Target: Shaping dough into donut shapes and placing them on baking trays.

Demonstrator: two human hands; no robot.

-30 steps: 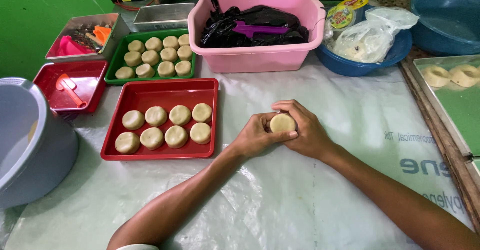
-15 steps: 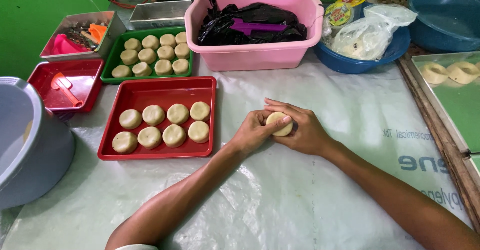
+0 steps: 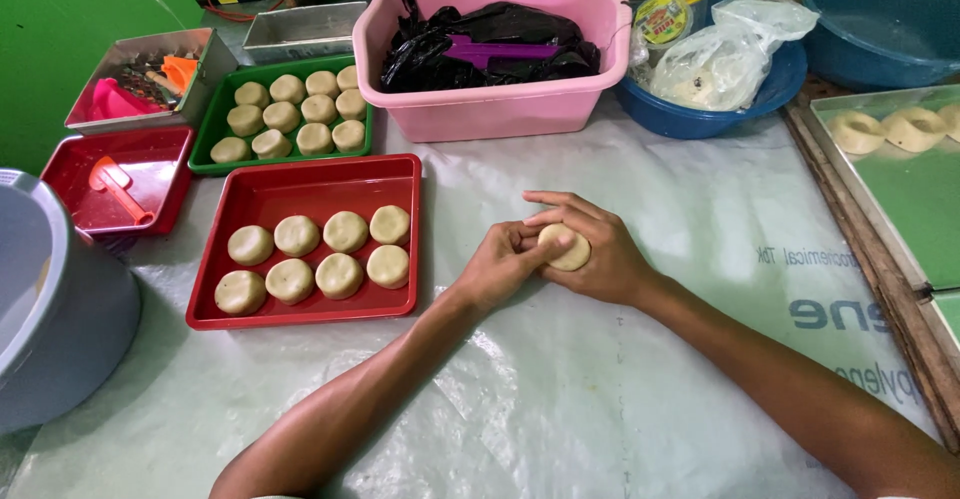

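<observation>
Left hand [image 3: 500,264] and right hand [image 3: 600,254]: fingers pressed together around one pale dough disc [image 3: 567,248], just above the plastic-covered table [image 3: 600,399]. Red tray [image 3: 300,304]: eight dough rounds. Beyond: green tray [image 3: 205,144], pink tub [image 3: 500,109].

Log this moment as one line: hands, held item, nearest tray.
left hand: on dough ball | right hand: cupping dough ball | red tray: eight dough discs | surface: plastic sheet
</observation>
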